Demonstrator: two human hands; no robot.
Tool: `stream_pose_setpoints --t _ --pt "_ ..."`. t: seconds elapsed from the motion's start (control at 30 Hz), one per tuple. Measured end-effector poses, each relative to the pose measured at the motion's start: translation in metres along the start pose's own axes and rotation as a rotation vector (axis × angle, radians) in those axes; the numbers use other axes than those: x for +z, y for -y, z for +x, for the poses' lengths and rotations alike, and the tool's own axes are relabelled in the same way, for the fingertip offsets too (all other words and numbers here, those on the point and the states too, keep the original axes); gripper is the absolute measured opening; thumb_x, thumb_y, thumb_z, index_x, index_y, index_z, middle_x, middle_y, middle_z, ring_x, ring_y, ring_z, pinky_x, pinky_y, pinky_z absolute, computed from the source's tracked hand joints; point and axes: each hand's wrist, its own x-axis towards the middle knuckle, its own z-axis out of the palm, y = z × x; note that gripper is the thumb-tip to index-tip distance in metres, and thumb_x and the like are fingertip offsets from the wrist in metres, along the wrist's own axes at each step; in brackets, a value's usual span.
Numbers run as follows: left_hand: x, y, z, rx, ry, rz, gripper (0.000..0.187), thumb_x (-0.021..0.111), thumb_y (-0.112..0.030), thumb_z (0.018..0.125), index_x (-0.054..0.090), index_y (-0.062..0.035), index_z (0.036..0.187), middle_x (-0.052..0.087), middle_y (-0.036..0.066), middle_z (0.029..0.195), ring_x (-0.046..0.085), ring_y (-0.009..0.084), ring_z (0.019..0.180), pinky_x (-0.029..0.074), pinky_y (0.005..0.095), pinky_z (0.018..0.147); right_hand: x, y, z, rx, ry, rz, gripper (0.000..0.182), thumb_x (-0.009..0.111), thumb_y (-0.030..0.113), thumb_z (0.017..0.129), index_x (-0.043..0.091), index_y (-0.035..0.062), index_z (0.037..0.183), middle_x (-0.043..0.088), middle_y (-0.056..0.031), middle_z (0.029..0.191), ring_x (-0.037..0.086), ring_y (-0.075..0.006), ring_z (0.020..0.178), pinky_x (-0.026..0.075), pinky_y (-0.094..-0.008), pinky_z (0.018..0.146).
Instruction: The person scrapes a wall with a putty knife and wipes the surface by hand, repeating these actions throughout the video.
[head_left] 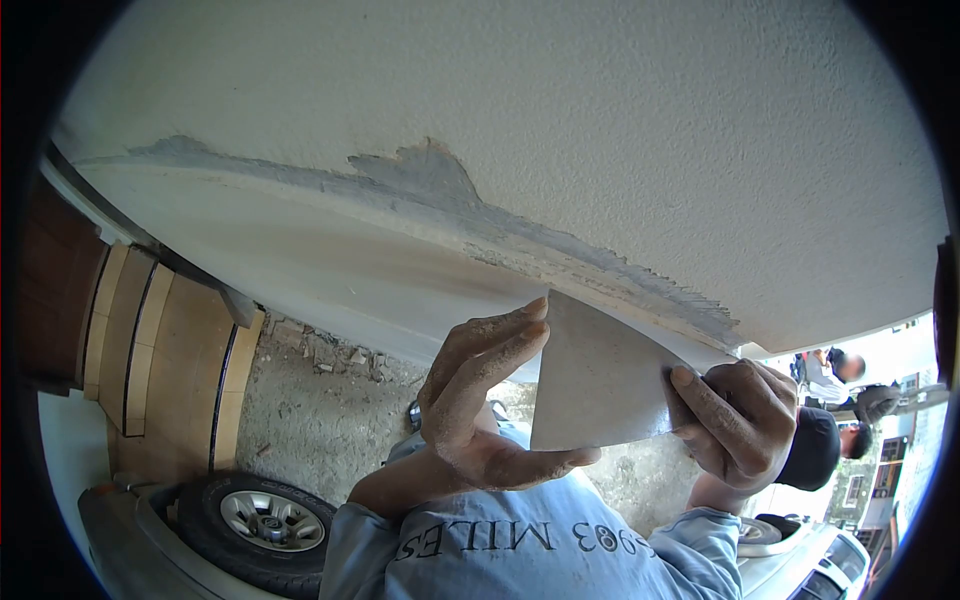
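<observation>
A flat, roughly trapezoid metal putty blade (605,385) is held up in front of my chest, close to the pale wall. My right hand (740,415) is closed round its narrower end, thumb and fingers pressed on the metal. My left hand (485,385), dusted with dry whitish material, spans the wide edge. Its fingertips touch one corner and its thumb lies along the other. Beyond the blade runs a rough grey strip (430,190) on the white wall (620,120), ragged along its border.
A parked vehicle's wheel (270,520) stands at lower left, near tan steps (165,360). Broken rubble (320,350) lies on the concrete ground (310,420). At right are a person in a dark cap (812,448), other people farther off, and a white vehicle (810,560).
</observation>
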Motion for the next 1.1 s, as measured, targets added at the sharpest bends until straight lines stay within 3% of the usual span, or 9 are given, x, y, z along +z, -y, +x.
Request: stream_pose_setpoints --t 0.53,0.63,0.93,1.1 --pt "-0.004 0.003 0.002 0.008 0.028 0.054 0.07 0.063 -0.049 0.072 0.045 0.0074 0.111 0.049 0.022 0.109 0.047 0.0291 0.108 0.043 0.041 0.09 0.0 -0.003 0.001 0.007 0.017 0.029 0.04 0.068 0.036 0.061 0.067 0.0118 0.093 0.052 -0.0019 0.051 0.054 -0.0089 0.046 0.047 -0.025 0.039" --pt "0.008 0.004 0.001 -0.02 -0.177 -0.052 0.066 0.073 -0.043 0.061 0.056 0.0053 0.102 0.058 0.021 0.1 0.055 0.0287 0.098 0.038 0.0414 0.088 -0.004 -0.002 0.004 0.02 0.04 0.034 0.041 0.069 0.035 0.059 0.067 0.0121 0.093 0.052 -0.0018 0.051 0.055 -0.0093 0.047 0.047 -0.0253 0.039" --pt "0.013 0.005 0.003 -0.036 -0.201 -0.041 0.064 0.072 -0.041 0.062 0.055 0.0054 0.102 0.058 0.02 0.097 0.055 0.0275 0.097 0.04 0.041 0.085 -0.011 -0.006 0.015 -0.005 0.088 0.001 0.043 0.07 0.035 0.057 0.067 0.0126 0.094 0.052 -0.0012 0.052 0.054 -0.0095 0.048 0.046 -0.0261 0.042" --pt "0.011 -0.004 0.005 -0.048 -0.209 -0.036 0.068 0.072 -0.049 0.061 0.055 0.002 0.102 0.06 0.016 0.096 0.053 0.0269 0.101 0.032 0.0436 0.094 -0.007 -0.009 0.008 -0.041 0.025 0.034 0.043 0.069 0.036 0.059 0.066 0.0142 0.096 0.05 -0.0005 0.051 0.053 -0.0087 0.047 0.046 -0.025 0.041"
